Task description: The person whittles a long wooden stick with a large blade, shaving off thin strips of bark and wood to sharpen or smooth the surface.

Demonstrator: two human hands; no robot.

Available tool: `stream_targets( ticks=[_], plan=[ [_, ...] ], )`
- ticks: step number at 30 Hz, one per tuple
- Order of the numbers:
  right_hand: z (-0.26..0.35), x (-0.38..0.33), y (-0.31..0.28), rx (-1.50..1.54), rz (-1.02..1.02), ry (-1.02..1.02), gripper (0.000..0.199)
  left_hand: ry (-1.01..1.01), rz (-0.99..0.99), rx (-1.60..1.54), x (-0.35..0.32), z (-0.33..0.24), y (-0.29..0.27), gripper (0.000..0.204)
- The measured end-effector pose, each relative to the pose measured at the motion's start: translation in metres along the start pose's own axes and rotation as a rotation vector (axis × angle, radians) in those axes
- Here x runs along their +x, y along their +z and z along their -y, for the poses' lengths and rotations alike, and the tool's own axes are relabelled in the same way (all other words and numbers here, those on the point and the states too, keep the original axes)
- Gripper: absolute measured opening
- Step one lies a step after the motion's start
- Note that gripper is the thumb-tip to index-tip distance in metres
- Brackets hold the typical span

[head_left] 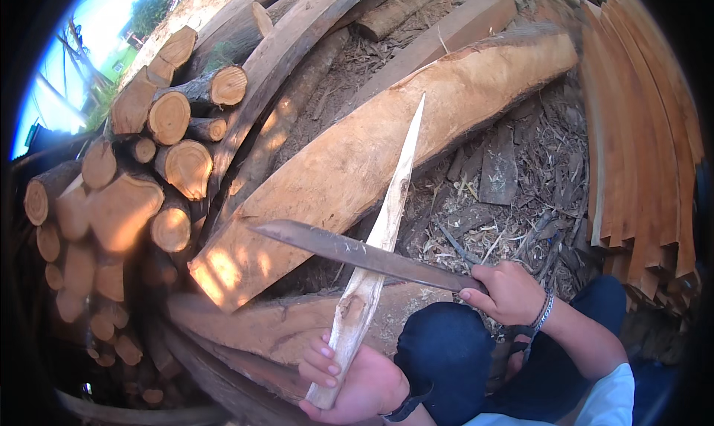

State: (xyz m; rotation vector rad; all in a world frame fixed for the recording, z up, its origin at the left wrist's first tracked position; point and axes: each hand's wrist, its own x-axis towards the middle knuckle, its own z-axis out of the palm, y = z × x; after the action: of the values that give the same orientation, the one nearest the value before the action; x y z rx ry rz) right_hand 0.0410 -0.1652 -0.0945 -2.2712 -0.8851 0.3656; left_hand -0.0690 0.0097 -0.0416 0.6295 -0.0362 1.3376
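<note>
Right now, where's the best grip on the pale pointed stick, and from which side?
Likely the broad, blunt near end of the pale pointed stick, coming from the person's side, where the left hand holds it. It tapers to a sharp tip at the far end, and the machete in the right hand crosses it partway along.

Head fisheye looks down, forward over knees [445, 344]; left hand [361, 381], right hand [512, 292] close.
</note>
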Motion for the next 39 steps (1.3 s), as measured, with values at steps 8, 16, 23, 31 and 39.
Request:
stream_targets(
  ticks=[8,16,23,31,39],
  plan=[
    [0.002,0.006,0.004,-0.070,-0.041,-0.047,0.053,-0.075,-0.161,-0.058,0.007,-0.001,-0.013,0.033],
    [0.001,0.008,0.000,-0.093,-0.029,-0.027,0.052,-0.152,-0.122,-0.112,0.009,0.005,-0.019,0.036],
    [-0.002,0.011,-0.003,-0.052,-0.019,-0.026,0.054,-0.172,-0.169,-0.102,0.007,0.007,-0.013,0.035],
    [0.006,0.006,-0.008,-0.063,0.005,-0.022,0.057,-0.193,-0.103,-0.122,0.007,0.005,-0.016,0.034],
    [0.008,0.003,-0.008,-0.073,-0.013,-0.018,0.057,-0.189,-0.120,-0.122,0.006,0.005,-0.013,0.035]
  ],
)
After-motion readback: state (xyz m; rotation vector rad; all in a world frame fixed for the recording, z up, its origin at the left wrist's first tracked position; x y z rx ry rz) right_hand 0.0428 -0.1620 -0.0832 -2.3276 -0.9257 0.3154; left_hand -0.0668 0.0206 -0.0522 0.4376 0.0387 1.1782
